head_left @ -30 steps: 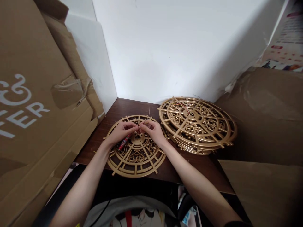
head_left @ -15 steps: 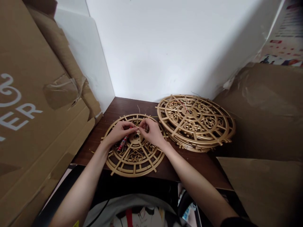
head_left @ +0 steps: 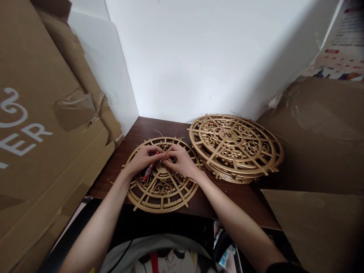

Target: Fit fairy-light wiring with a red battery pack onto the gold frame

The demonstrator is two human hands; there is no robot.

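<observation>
Right hand (head_left: pixel 179 161) dropped closer onto ornate gold fretwork disc (head_left: pixel 162 178); both hands pinched thin wire at hub, left hand (head_left: pixel 144 159) gripping red tool (head_left: pixel 148 172).

Hub of the gold fretwork disc (head_left: pixel 162 185) is covered by the left hand (head_left: pixel 142 161) and right hand (head_left: pixel 180 161); what the fingertips pinch there is too small to resolve. Red tool (head_left: pixel 148 173) only partly visible under the left palm. Lower discs of the stack (head_left: pixel 236 146) hidden by the top one; white lettering on the cardboard box (head_left: pixel 42 125) cut off at left edge.
</observation>
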